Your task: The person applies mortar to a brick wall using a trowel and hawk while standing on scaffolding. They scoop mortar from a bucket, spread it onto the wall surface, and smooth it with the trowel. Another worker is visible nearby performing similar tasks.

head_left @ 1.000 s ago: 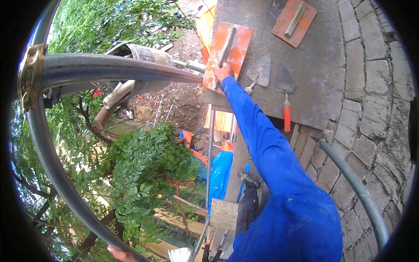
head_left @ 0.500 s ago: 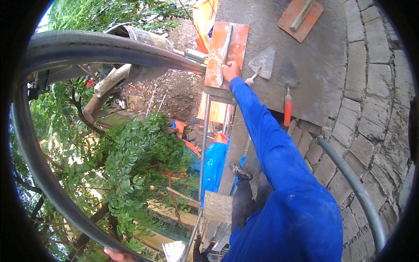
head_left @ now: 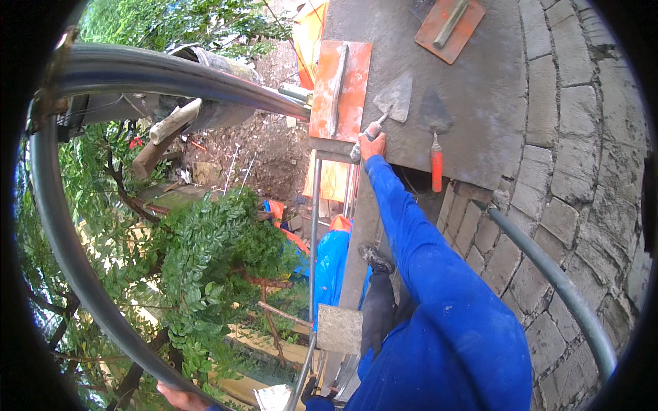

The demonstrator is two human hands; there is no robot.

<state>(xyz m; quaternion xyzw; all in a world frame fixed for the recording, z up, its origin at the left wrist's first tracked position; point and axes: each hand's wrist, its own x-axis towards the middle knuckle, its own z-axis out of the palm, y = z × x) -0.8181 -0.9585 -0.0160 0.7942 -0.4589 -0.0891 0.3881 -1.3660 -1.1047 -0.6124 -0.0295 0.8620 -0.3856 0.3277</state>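
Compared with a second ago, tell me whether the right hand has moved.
Yes: the right hand slid rightward off the orange float corner toward the red-handled trowel.

A grey mortar-smeared board carries 2 orange floats, one at its left edge and one at the top, plus a bare-handled trowel and an orange-handled trowel lying side by side.

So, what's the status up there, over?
Right hand shut on grey-handled pointed trowel on the grey board. Left hand grips curved metal scaffold rail. Orange-handled trowel alongside, apart.
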